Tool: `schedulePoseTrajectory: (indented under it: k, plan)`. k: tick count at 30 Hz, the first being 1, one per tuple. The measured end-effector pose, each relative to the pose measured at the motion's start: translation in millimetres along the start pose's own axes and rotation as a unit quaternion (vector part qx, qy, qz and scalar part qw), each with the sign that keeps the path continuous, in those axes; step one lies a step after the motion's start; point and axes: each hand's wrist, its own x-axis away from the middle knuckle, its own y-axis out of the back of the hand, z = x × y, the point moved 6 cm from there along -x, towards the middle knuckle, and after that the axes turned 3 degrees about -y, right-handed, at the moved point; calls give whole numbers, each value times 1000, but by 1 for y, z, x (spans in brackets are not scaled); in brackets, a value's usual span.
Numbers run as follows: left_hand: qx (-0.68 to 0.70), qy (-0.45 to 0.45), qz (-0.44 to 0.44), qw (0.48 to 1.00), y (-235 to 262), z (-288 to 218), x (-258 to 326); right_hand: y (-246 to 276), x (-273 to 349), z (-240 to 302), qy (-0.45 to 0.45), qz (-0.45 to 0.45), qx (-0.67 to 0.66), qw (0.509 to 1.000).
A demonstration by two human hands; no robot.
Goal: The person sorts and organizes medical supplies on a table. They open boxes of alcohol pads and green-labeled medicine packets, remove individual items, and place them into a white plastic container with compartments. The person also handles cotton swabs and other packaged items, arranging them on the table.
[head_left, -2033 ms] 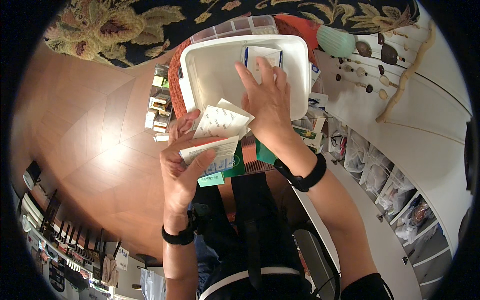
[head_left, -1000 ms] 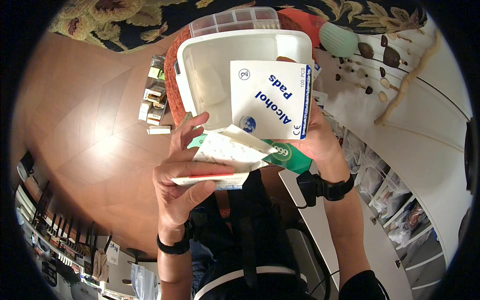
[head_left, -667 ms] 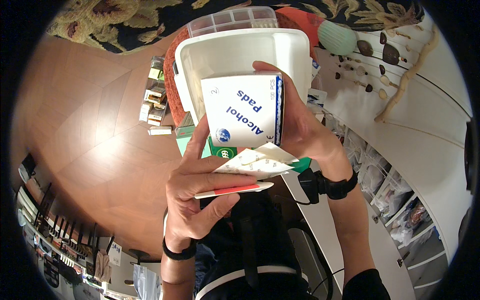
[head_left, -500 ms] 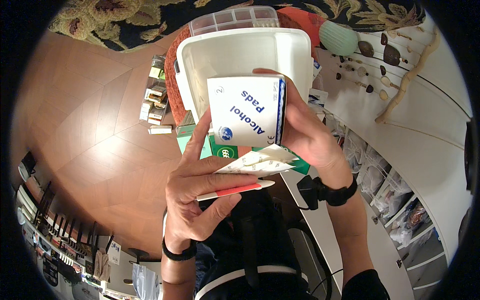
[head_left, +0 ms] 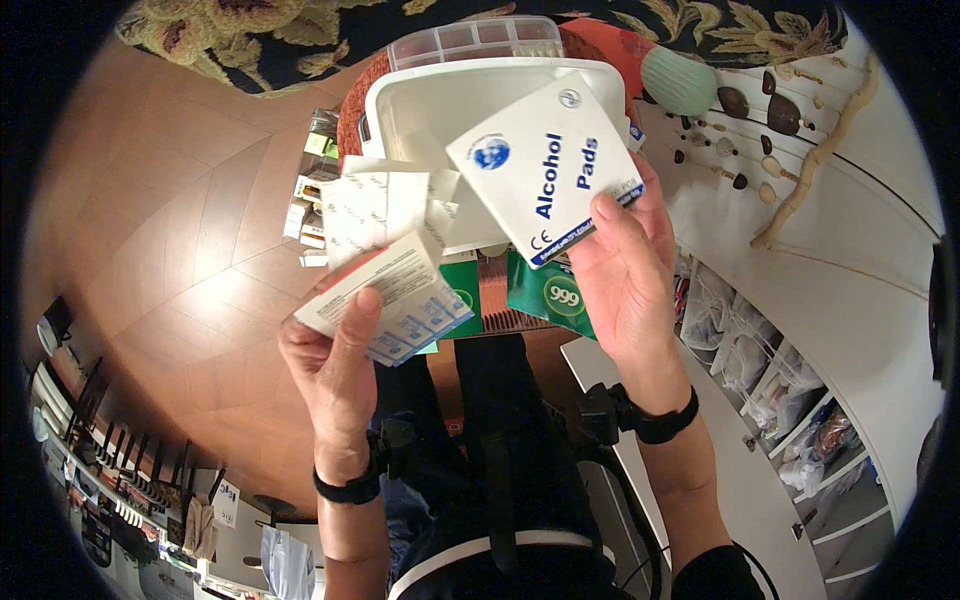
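Observation:
In my right hand (head_left: 632, 275) is a square white cardboard box (head_left: 520, 130) with blue print. The thumb presses on its near edge, and the box hangs tilted over the white plastic tub (head_left: 385, 90). My left hand (head_left: 335, 385) is closed on a loose bundle to the left of the box. This bundle has several white paper sachets (head_left: 372, 210) fanned out at the top and a flat printed packet (head_left: 385, 285) with a red edge and blue markings under the thumb. The left fingers are partly hidden behind it.
A clear divided organiser (head_left: 470, 42) lies behind the tub. Green packages (head_left: 550, 300) lie on the near side of the tub. Small boxes (head_left: 310, 190) stand in a holder at left. A mint-green rounded object (head_left: 678, 82) and a stone-and-driftwood hanging (head_left: 815, 165) are at right.
My hands have moved apart. The right one has turned the white box and tilted it. The left has shifted left with its bundle, which now shows its sachets spread upward.

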Motion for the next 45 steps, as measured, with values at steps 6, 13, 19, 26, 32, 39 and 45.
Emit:
schedulePoseTrajectory:
  k: [6, 13, 19, 26, 32, 39, 45]
  plan:
    - [10, 39, 34, 999, -4, 10, 7, 12, 15, 3, 27, -32, 4, 999]
    - [49, 88, 53, 994, -10, 22, 11, 7, 34, -1, -73, 82, -145, 983]
    - [115, 132, 36, 984, -15, 25, 16, 8, 39, -5, -89, 41, -90, 991]
    - [81, 48, 94, 991, -18, 16, 13, 30, 48, 4, -37, -34, -27, 998]
    - [20, 0, 114, 993, -17, 12, 16, 41, 60, 0, -69, -75, -32, 994]
    - [24, -22, 100, 994, -14, 15, 20, 29, 67, -4, -37, -60, 55, 996]
    - [-1, -27, 125, 992, -20, 15, 20, 31, 65, -1, -44, -54, 5, 998]
